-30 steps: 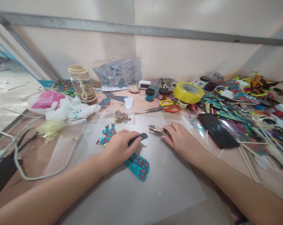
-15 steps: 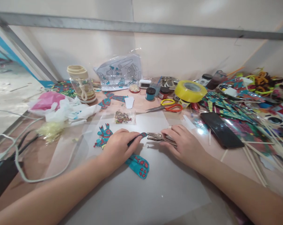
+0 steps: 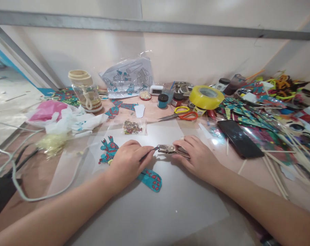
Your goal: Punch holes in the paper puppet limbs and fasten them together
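My left hand (image 3: pixel 129 160) is closed on a teal and red painted cut-out figure (image 3: pixel 151 177) that lies on a translucent plastic sheet (image 3: pixel 155 212). The figure's head end (image 3: pixel 107 152) sticks out to the left of the hand. My right hand (image 3: pixel 196 155) grips a metal hole punch (image 3: pixel 167 149). The punch's jaws meet the thin tip of the cut-out right at my left fingertips.
A small bag of beads (image 3: pixel 133 127), orange and yellow scissors (image 3: pixel 182 115), a yellow tape roll (image 3: pixel 206 96), paint pots (image 3: pixel 162 100) and a glass jar (image 3: pixel 86 91) stand behind. A black phone (image 3: pixel 237 138), sticks (image 3: pixel 280 164) and coloured cut-outs fill the right. Cables (image 3: pixel 24 191) lie left.
My right hand has slid the hole punch leftwards until its jaws reach the cut-out's tip. My left hand has kept its hold on the figure.
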Tool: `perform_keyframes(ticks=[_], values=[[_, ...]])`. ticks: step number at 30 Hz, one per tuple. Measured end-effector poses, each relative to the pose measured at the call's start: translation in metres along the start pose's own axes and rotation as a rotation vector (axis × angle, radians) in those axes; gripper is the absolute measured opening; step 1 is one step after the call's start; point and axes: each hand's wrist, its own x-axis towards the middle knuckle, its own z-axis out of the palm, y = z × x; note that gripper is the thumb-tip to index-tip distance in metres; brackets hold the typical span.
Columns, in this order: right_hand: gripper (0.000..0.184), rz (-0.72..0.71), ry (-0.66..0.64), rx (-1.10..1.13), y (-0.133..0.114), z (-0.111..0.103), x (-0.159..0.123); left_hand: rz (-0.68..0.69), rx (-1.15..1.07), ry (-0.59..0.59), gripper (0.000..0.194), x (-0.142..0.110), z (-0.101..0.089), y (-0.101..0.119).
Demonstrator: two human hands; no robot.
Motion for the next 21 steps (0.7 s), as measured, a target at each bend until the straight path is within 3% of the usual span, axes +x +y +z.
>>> perform_keyframes(ticks=[21], values=[[0.029, 0.022, -0.011, 0.089, -0.001, 0.0029, -0.0016, -0.023, -0.032, -0.071, 0.031, 0.0032, -0.0013, 0.0021]])
